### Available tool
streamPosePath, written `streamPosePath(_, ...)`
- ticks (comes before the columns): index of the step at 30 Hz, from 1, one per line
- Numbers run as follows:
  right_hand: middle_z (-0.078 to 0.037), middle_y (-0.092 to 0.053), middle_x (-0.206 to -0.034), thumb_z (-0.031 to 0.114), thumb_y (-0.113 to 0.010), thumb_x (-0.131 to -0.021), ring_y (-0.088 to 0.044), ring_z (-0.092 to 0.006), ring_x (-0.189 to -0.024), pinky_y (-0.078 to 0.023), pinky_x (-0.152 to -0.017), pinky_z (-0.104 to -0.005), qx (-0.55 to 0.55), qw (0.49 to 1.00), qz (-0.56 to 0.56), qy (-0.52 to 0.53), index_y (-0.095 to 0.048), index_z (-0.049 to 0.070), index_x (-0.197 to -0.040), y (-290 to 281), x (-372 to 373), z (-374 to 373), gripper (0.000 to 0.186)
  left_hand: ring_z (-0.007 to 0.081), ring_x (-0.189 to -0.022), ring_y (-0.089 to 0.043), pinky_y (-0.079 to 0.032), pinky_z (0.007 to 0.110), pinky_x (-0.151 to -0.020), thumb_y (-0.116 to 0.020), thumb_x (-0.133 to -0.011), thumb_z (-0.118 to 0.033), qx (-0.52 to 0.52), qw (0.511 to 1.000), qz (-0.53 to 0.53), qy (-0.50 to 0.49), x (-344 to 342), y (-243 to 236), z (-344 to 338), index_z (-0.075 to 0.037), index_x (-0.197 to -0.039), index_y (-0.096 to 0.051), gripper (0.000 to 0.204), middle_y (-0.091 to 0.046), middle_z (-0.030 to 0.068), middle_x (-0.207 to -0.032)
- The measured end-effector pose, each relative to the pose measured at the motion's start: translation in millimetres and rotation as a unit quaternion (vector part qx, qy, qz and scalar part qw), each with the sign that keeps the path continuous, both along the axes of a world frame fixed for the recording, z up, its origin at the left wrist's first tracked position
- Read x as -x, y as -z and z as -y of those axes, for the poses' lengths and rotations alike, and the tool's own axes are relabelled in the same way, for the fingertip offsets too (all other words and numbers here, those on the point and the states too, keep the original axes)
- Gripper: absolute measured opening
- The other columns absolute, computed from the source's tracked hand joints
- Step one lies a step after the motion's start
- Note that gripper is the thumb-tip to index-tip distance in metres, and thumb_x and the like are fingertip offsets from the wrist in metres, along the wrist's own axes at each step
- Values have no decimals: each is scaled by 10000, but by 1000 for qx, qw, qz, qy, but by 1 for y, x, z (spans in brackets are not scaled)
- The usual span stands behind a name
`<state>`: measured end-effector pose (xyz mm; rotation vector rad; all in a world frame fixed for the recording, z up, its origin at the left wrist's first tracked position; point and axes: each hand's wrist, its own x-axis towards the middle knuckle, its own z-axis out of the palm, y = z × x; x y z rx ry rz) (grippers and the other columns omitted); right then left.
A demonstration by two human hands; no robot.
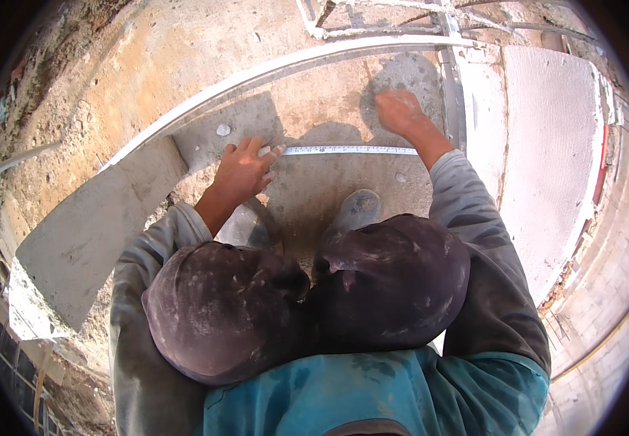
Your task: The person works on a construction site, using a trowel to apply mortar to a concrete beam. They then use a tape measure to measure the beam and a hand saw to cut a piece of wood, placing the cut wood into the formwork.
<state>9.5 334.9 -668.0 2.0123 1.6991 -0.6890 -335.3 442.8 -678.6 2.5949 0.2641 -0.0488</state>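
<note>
A white tape measure blade [351, 150] lies stretched across the concrete floor in front of my boots. At its left end is my left hand [245, 171], thumb and fingers closed on the blade. The blade's right end passes out of sight at my right forearm. My right hand [399, 112] is curled into a fist above the floor, beyond the blade and near a metal strip [454, 94]. Whatever that fist may hold is hidden. My boots [358, 211] stand on the near side of the blade, below my bent knees.
A long pale bar [256, 73] runs across the floor beyond my hands. At left lies a large grey block [89, 232]; at right, a broad white block [551, 145]. A metal frame [380, 29] lies at the far side. A small white stone [223, 129] rests near my left hand.
</note>
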Motion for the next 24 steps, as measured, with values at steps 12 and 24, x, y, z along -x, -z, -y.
streamPosePath(12, -251, -646, -881, 114, -444, -843, -636, -400, -877, -503, -778, -471, -110, 993, -14, 42, -624, 13, -831, 25, -20, -23, 207, 310, -1160, -469, -407, 449, -856, -794, -324, -652, -10, 998, -56, -7, -1, -20, 2, -195, -1292, -507, 1108, -476, 87, -1318)
streamPosePath(24, -198, -663, -893, 113, -445, -840, -652, -336, -850, -502, -783, -462, -123, 992, 16, 33, -637, 21, -862, 15, -15, -22, 215, 266, -1114, -507, -437, 436, -819, -786, -506, -509, -58, 998, -37, -14, 12, -6, 1, -198, -1249, -547, 840, -514, 31, -1274)
